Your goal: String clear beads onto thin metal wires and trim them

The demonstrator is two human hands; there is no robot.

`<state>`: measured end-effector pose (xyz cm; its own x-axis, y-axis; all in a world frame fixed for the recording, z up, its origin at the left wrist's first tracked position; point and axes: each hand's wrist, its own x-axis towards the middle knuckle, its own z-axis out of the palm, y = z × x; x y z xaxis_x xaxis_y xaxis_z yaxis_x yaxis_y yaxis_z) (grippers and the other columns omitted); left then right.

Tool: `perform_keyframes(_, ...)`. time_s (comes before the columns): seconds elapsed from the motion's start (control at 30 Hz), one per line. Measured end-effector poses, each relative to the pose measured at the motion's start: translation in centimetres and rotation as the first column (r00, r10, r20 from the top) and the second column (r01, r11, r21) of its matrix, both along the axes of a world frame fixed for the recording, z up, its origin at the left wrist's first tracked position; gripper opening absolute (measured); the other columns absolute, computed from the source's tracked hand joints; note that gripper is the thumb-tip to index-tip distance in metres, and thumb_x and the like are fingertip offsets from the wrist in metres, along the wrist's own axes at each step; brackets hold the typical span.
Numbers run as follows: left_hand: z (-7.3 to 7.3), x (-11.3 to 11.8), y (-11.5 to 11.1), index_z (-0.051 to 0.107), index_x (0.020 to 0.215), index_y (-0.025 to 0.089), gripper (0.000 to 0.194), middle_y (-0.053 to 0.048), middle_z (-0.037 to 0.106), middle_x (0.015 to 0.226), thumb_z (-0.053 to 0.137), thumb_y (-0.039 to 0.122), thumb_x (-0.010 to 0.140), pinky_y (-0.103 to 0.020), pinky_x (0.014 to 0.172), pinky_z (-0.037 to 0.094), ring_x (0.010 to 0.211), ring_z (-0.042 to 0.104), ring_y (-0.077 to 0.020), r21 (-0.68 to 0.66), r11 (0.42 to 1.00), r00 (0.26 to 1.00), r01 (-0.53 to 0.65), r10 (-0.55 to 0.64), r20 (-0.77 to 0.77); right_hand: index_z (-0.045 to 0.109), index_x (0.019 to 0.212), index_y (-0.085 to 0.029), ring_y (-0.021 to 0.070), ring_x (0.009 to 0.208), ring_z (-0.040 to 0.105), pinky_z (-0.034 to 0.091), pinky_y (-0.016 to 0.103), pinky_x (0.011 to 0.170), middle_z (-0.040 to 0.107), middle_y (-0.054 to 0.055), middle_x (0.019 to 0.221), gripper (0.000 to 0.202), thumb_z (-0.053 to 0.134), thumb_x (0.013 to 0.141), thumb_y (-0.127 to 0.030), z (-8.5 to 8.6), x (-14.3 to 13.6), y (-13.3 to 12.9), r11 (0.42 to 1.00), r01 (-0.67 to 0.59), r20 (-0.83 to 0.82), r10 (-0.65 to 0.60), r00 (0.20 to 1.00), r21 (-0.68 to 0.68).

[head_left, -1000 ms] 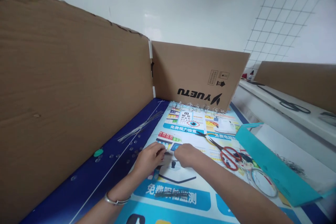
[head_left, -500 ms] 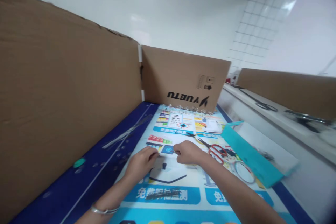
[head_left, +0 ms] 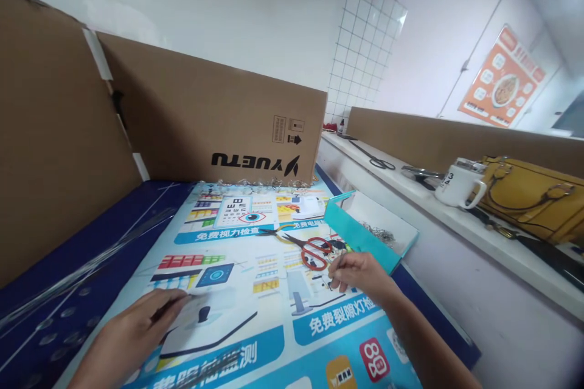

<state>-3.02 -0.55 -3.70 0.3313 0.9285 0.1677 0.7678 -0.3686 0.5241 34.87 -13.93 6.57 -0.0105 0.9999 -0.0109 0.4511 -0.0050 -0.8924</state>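
Scissors [head_left: 303, 247] sit beside the pinched right hand [head_left: 360, 273], right of centre; sideways drift could snag them. Left hand [head_left: 146, 322], lower left, pinches too; contents unclear.

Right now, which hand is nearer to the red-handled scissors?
Right. The right hand is just beside the red handles of the scissors; the left hand is well off to their left, over the printed sheet.

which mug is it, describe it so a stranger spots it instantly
Find the long white ledge on the right, beyond the teal box. The mug stands there beside a yellow handbag. It alone is white, with black numerals and a side handle.
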Motion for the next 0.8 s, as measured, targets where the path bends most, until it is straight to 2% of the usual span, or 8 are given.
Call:
perform_keyframes(0.17,0.3,0.4,-0.3,0.059,0.094,0.029,0.033,0.004,0.065,0.096,0.044,0.054,0.078,-0.02,0.068,0.048,0.087,0.062,-0.0176,-0.022,1.0,1.0,-0.008,0.008,0.007,0.065,0.074,-0.014,0.0126,0.058,0.06,0.049,0.024,0.056,0.064,0.002,0.063,0.016,0.053,0.074,-0.024,-4.7,-2.7,-2.6,0.996,0.014,-0.154,-0.027,0.988,-0.083)
perform_keyframes(0.27,0.5,0.5,-0.5,0.059,0.092,0.029,0.032,0.004,0.065,0.095,0.046,0.053,0.077,-0.02,0.069,0.048,0.086,0.062,-0.0175,-0.038,0.999,1.0,0.001,-0.001,0.01,0.065,0.069,-0.015,0.0125,0.059,0.06,0.048,0.023,0.057,0.065,0.002,0.068,0.015,0.052,0.073,-0.02,-5.8,-3.6,-3.0,0.997,0.07,-0.138,-0.074,0.988,-0.031)
perform_keyframes(0.33,0.4,0.6,-0.5,0.059,0.093,0.029,0.03,0.004,0.065,0.096,0.046,0.052,0.078,-0.021,0.072,0.047,0.088,0.061,-0.0174,-0.019,1.0,0.999,0.021,-0.02,0.026,0.065,0.068,-0.016,0.0124,0.062,0.059,0.046,0.022,0.058,0.064,0.001,0.07,0.014,0.052,0.073,-0.019,-6.0,-3.7,-2.8,0.995,0.097,-0.11,-0.098,0.989,-0.013)
perform_keyframes(0.47,0.2,0.7,-0.2,0.059,0.094,0.027,0.03,0.001,0.064,0.096,0.046,0.049,0.079,-0.022,0.075,0.045,0.089,0.059,-0.018,0.05,0.996,0.993,0.074,-0.079,0.092,0.063,0.065,-0.016,0.0123,0.054,0.056,0.04,0.02,0.049,0.059,-0.001,0.057,0.015,0.05,0.071,-0.018,-6.1,-3.9,-2.2,0.994,0.052,-0.044,-0.056,0.997,-0.093)
perform_keyframes(0.53,0.4,1.0,-0.4,0.061,0.091,0.025,0.027,0.0,0.064,0.091,0.047,0.046,0.081,-0.024,0.075,0.045,0.086,0.059,-0.0183,0.083,0.989,0.981,0.122,-0.133,0.141,0.061,0.061,-0.017,0.0121,0.059,0.054,0.039,0.02,0.053,0.06,-0.001,0.061,0.014,0.051,0.07,-0.017,-6.0,-4.3,-1.6,0.999,0.022,0.004,-0.022,1.0,-0.046)
perform_keyframes(0.63,1.4,1.9,-1.3,0.064,0.083,0.021,0.024,-0.002,0.065,0.081,0.046,0.038,0.083,-0.024,0.073,0.044,0.078,0.059,-0.017,0.102,0.982,0.957,0.157,-0.177,0.23,0.06,0.063,-0.018,0.0126,0.063,0.053,0.037,0.02,0.058,0.06,-0.002,0.063,0.014,0.05,0.072,-0.019,-5.4,-5.9,0.1,0.997,-0.021,0.17,0.009,0.985,0.07)
perform_keyframes(0.73,2.9,3.4,-2.8,0.067,0.077,0.02,0.022,-0.003,0.065,0.075,0.048,0.03,0.083,-0.023,0.071,0.044,0.074,0.059,-0.0155,0.084,0.978,0.916,0.19,-0.208,0.342,0.062,0.073,-0.019,0.014,0.063,0.053,0.039,0.02,0.057,0.061,-0.001,0.066,0.016,0.048,0.075,-0.025,-4.9,-8.9,2.4,0.996,-0.071,0.193,0.058,0.979,0.057)
perform_keyframes(0.8,4.0,4.4,-4.1,0.068,0.087,0.02,0.019,-0.004,0.066,0.079,0.051,0.028,0.082,-0.023,0.071,0.044,0.077,0.059,-0.0154,0.091,0.98,0.878,0.178,-0.2,0.435,0.062,0.076,-0.02,0.0147,0.065,0.055,0.04,0.02,0.059,0.063,0.0,0.07,0.017,0.047,0.077,-0.028,-4.7,-11.5,3.7,0.986,-0.153,0.209,0.135,0.968,0.072)
